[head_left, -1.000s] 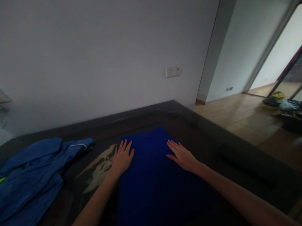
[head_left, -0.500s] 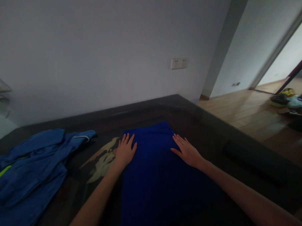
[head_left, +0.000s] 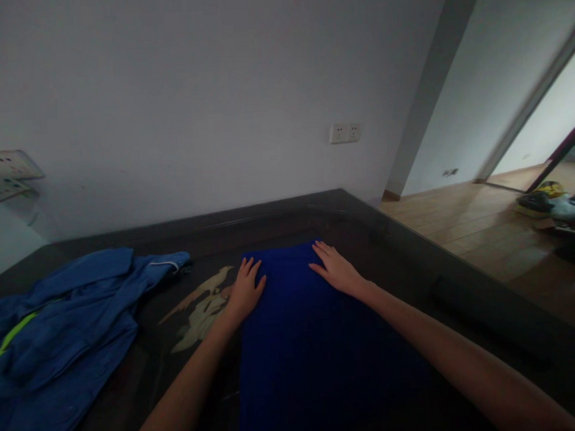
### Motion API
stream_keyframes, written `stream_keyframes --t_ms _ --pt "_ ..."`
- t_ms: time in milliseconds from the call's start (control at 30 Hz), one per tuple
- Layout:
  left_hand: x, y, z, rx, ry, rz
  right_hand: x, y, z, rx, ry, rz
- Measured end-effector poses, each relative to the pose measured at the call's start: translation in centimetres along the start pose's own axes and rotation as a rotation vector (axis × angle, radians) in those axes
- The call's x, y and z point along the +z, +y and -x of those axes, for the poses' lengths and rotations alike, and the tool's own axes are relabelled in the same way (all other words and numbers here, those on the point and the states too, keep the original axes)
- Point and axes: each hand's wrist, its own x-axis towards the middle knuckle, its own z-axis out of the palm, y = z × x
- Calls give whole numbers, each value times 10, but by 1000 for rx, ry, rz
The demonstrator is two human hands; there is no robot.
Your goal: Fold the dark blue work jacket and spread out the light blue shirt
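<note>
A deep blue folded cloth (head_left: 302,342) lies flat on a dark table (head_left: 365,237), running from the near edge toward the wall. My left hand (head_left: 247,287) rests open and flat on the cloth's far left edge, fingers pointing away from me. My right hand (head_left: 335,269) lies open and flat on the cloth's far right corner. Neither hand grips anything.
A lighter blue jacket (head_left: 59,333) with a neon yellow stripe is crumpled at the table's left. A pale bird-shaped design (head_left: 200,305) shows on the tabletop beside my left hand. A wall with a double socket (head_left: 345,132) stands behind; wooden floor (head_left: 459,221) opens to the right.
Both hands have slid along the cloth away from me toward its far end; my right hand has also moved inward to the far corner.
</note>
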Motion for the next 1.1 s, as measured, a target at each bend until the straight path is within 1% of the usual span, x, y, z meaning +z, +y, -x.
stream_keyframes --t_ms 100,167,267,433,567,667,733,800,867,933,1000,1100 --pt "-2 4 2 6 -57 -100 16 4 -24 -13 -47 59" --pt "-4 7 3 5 -94 -168 26 10 -32 3 -69 100" --pt "-6 10 3 -4 -121 -242 36 20 -34 34 -85 105" --pt "-6 10 3 -13 -161 -281 41 28 -35 70 -142 83" --pt "-5 8 3 -6 -141 -234 43 31 -36 70 -144 55" --pt "-2 4 3 -11 -80 -146 42 32 -34 39 -73 -15" --pt "0 1 2 -13 -25 -46 37 31 -32 28 8 -92" --pt "0 -3 -2 -31 48 71 27 30 -29 40 106 -177" --pt "-4 -6 -6 -77 119 188 11 31 -22 70 202 -256" --pt "-11 -9 -11 -152 153 308 -9 36 -8 106 249 -323" --pt "-20 -10 -15 -249 136 472 -30 46 11 163 214 -371" --pt "-33 -8 -16 -439 43 826 -56 61 51 308 37 -398"
